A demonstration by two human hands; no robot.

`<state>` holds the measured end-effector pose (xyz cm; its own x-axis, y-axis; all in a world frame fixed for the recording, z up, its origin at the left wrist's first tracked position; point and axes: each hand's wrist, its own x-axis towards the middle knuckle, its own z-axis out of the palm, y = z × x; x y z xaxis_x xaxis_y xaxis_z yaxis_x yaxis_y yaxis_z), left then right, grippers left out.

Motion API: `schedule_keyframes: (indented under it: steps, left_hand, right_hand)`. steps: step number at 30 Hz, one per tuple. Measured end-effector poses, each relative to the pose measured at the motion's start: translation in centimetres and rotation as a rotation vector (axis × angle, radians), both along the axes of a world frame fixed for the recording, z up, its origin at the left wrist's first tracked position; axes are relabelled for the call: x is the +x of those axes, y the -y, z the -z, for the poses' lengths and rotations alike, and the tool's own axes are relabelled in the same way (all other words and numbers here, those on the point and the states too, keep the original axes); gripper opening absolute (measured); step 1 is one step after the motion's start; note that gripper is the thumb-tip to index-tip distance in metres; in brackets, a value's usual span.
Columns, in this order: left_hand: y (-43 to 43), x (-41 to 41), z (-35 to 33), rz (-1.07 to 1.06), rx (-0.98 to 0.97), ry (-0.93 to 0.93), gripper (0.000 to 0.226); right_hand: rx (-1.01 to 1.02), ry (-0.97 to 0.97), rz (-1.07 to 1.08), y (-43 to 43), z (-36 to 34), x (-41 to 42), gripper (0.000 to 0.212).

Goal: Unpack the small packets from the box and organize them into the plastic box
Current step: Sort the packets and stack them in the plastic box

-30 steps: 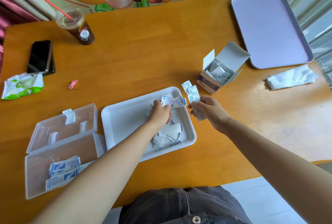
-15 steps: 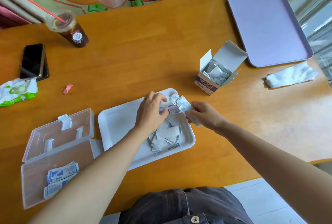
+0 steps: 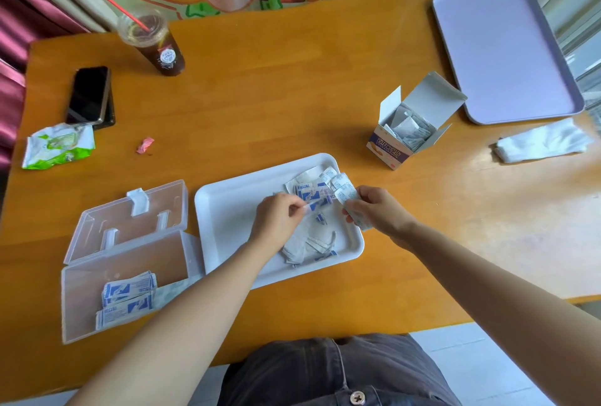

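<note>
Now, flat blue-and-white paper packets (image 3: 302, 247) lie heaped in the glossy white tray (image 3: 227, 210). The left hand (image 3: 279, 220) pinches one packet over the heap, and the right hand (image 3: 380, 210) grips a fanned bunch. More sit stacked in the clear hinged plastic box (image 3: 136, 259), left of the tray. The open cardboard box (image 3: 390, 151), flaps up, stands on the smooth wooden bench (image 3: 292, 96).

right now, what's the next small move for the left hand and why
Probably slide the packet pinched by the left hand into the bundle of packets that the right hand grips. The two sit close together over the white tray, and loose packets lie there to gather before a trip to the clear plastic box.
</note>
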<state>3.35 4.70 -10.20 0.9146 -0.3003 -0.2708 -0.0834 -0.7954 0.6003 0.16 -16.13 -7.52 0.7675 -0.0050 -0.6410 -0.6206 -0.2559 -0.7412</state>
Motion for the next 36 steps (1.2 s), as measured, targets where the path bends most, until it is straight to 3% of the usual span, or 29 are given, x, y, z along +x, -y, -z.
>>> schedule_keyframes:
  steps: [2,6,8,14,17,19,21,23,28,32,36]
  left_hand:
    - [0.0,0.2,-0.1,-0.173,-0.101,-0.091,0.009]
    - [0.7,0.1,-0.6,-0.489,-0.487,-0.416,0.005]
    - [1.1,0.0,-0.7,-0.505,-0.487,-0.437,0.006]
    - [-0.8,0.3,0.4,-0.578,-0.212,-0.300,0.013]
    - [0.1,0.7,-0.7,-0.477,-0.418,-0.324,0.006]
    - [1.1,1.1,-1.6,-0.383,-0.564,-0.371,0.024]
    - [1.4,1.1,-1.6,-0.331,-0.426,-0.268,0.034]
    - [0.7,0.5,-1.0,-0.247,-0.108,-0.111,0.032]
    - [-0.5,-2.4,0.1,0.101,0.342,-0.136,0.057]
    - [-0.4,-2.3,0.4,0.106,0.325,-0.063,0.041]
    - [-1.2,-1.1,-0.2,0.009,0.250,-0.108,0.020]
  right_hand:
    - [0.059,-0.021,0.041,-0.2,0.0,0.0,0.016]
    - [0.246,-0.107,0.139,-0.8,-0.2,0.1,0.010]
    - [0.266,-0.132,0.154,-1.0,-0.2,0.2,0.009]
    - [0.198,-0.128,0.192,-0.4,0.1,0.2,0.007]
    - [0.174,-0.126,0.201,0.1,0.2,0.1,0.007]
    - [0.171,-0.124,0.200,0.2,0.3,0.0,0.007]
    - [0.147,-0.117,0.178,0.3,0.3,-0.1,0.008]
    - [0.121,-0.111,0.153,0.4,0.5,-0.2,0.010]
    - [0.088,-0.105,0.098,0.0,0.8,-0.1,0.011]
    - [0.079,-0.126,0.053,-0.4,1.3,-0.1,0.022]
    - [0.085,-0.124,0.046,-0.6,1.3,-0.1,0.022]
